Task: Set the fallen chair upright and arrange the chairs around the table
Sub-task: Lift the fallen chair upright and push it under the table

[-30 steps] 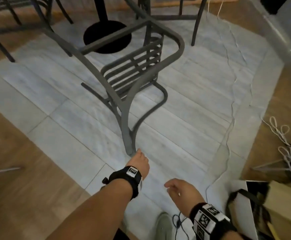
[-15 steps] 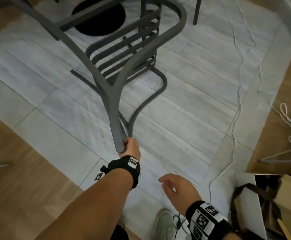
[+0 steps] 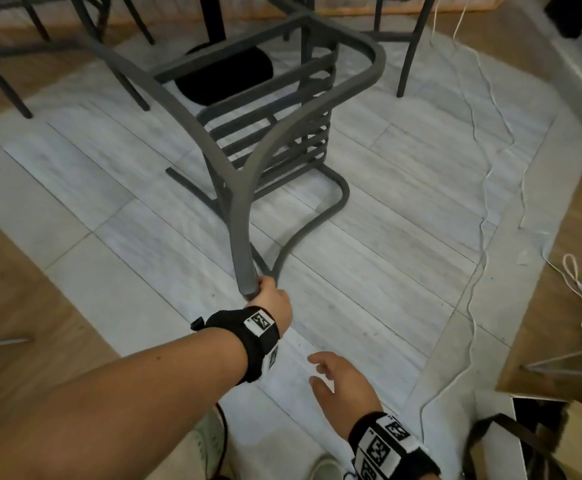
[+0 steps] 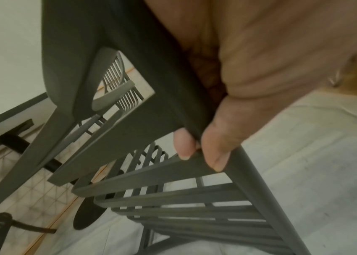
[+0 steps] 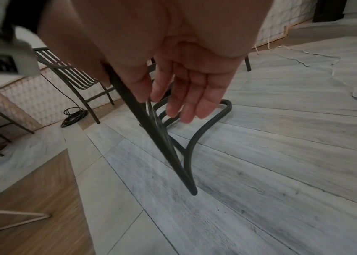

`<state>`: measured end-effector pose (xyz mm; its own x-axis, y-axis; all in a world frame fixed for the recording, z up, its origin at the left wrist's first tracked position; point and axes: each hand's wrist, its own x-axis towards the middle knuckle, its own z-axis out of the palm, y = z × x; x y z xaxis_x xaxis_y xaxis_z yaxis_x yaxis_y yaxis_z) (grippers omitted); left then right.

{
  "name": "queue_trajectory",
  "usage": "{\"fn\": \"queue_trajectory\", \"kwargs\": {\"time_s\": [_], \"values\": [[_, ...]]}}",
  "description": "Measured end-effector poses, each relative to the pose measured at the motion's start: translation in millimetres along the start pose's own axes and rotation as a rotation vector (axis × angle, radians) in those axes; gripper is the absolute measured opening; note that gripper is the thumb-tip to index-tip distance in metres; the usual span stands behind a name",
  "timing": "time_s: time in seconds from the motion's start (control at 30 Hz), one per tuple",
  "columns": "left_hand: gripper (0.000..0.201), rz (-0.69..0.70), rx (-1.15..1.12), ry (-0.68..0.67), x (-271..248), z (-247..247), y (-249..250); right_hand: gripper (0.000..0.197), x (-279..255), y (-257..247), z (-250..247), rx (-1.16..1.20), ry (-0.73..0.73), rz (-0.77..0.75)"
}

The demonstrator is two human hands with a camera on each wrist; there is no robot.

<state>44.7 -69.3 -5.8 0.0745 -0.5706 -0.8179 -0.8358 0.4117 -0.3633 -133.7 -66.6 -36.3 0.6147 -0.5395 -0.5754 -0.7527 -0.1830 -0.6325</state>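
Both hands show: the left hand (image 3: 271,299) is wrapped around the near end of the grey metal chair (image 3: 275,133), fingers (image 4: 215,148) curled over its frame, while the right hand (image 3: 343,388) hangs free just beside it, fingers (image 5: 195,96) loosely extended and holding nothing. That chair lies tipped on the pale tiled floor (image 3: 386,244), its slatted part low, near the table's black round base (image 3: 227,79). White cables (image 3: 483,216) trail to the right.

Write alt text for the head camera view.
The left hand grips the top of a fallen grey metal chair lying tilted on pale floor tiles. The right hand hovers open, holding nothing. White cables trail along the right.
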Motion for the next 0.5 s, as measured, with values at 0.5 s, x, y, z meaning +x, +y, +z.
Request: {"fn": "queue_trajectory", "kwargs": {"time_s": [0.5], "values": [[0.028,-0.02,-0.195,0.182,-203.4,-72.9,-181.4,0.016,33.2,-119.8,-22.1,0.086,0.202,0.065]]}}
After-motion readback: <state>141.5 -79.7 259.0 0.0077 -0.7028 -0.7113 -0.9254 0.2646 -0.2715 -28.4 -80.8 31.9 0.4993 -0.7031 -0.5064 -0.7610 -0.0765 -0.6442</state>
